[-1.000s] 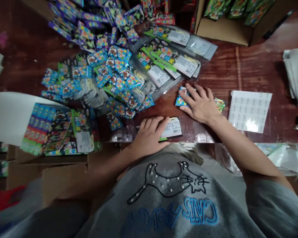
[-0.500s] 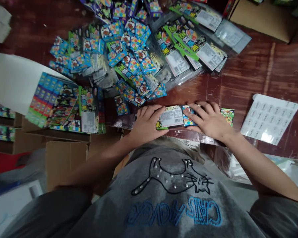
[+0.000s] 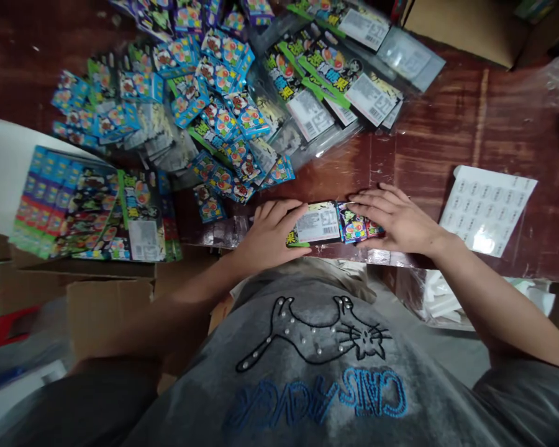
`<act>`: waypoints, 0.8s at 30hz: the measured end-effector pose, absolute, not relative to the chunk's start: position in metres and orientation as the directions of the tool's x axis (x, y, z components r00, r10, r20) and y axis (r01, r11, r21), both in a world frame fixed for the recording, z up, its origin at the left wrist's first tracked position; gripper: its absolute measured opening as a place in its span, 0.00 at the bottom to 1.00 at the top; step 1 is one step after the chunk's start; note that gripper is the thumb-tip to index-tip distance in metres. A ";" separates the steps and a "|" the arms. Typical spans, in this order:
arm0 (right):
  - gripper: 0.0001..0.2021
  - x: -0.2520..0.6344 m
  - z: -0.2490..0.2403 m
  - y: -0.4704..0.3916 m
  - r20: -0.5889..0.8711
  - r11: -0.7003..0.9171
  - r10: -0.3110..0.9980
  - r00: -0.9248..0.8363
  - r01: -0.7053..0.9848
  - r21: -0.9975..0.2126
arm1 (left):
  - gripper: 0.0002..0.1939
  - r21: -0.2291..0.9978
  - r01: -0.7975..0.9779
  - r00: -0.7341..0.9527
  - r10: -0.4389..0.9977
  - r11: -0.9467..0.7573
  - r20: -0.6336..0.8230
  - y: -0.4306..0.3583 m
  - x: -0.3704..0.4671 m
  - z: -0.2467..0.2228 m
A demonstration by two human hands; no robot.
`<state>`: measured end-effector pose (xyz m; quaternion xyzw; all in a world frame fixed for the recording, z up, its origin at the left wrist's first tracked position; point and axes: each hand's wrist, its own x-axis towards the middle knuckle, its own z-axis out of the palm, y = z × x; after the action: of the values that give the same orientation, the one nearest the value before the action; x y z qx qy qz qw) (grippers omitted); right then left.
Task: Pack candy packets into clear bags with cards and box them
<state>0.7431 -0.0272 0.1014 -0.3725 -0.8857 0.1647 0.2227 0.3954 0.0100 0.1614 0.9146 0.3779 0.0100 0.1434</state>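
Note:
At the table's near edge, my left hand is closed around the left part of a printed plastic pouch, its white label facing up. Thumb and fingers grip it from both long sides. A small purple candy packet sticks out of or lies against the pouch's right end; I cannot tell which. My right hand curves over a row of such packets, with a red one partly showing under the fingers. Its palm hides the rest of the row.
Loose blue candy packets are heaped beyond my left hand. Flat printed pouches lie behind. A sticker sheet rests at the right. A carton of filled pouches stands left, and another box is at far right.
My right hand has turned and shifted over the packets; purple and red ones now show beside the pouch where a blue one showed. My left hand keeps its hold. The view has shifted slightly.

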 end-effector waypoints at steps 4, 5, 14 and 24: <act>0.39 0.738 0.095 -0.019 0.304 0.682 0.715 -0.630 0.531 -0.503 | 0.45 0.294 0.637 0.761 0.641 -0.712 -0.097 0.015 0.395 0.159; 0.39 0.737 0.096 -0.017 0.303 0.679 0.715 -0.630 0.524 -0.514 | 0.45 0.308 0.627 0.769 0.632 -0.716 -0.098 0.016 0.395 0.158; 0.42 0.727 0.099 -0.014 0.273 0.633 0.749 -0.604 0.531 -0.563 | 0.46 0.345 0.696 0.695 0.713 -0.630 -0.099 0.009 0.405 0.156; 0.53 0.766 0.108 -0.047 0.219 0.501 0.861 -0.458 0.699 -0.509 | 0.48 0.332 0.699 0.690 0.719 -0.634 -0.080 0.004 0.399 0.155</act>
<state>0.7655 -0.0475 0.1079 -0.4671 -0.8354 0.1763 0.2299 0.3988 0.0042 0.1553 0.9033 0.3925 0.0299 0.1707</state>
